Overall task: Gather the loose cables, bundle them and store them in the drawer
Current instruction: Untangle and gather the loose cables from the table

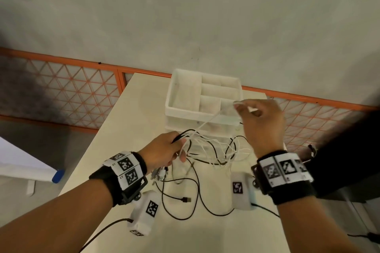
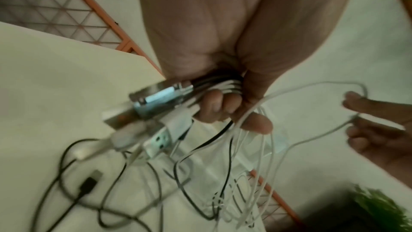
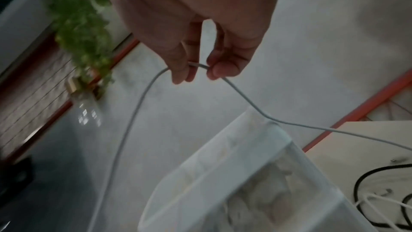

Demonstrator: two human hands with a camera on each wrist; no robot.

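Note:
My left hand (image 1: 176, 150) (image 2: 225, 107) grips a bundle of black and white cables (image 1: 207, 146) near their USB plugs (image 2: 160, 105), above the table. Loops of the bundle hang down in front of the white drawer unit (image 1: 170, 98). My right hand (image 1: 242, 107) (image 3: 198, 70) is raised over the unit's open top tray and pinches a white cable (image 3: 138, 108) between thumb and fingers; that strand runs back to the left hand. One black cable with a USB plug (image 1: 185, 199) lies loose on the table.
The cream table (image 1: 127, 121) is narrow, with its left edge close to my left arm. An orange lattice rail (image 1: 61, 88) runs behind it along the floor. Green foliage (image 3: 82, 24) shows in the right wrist view.

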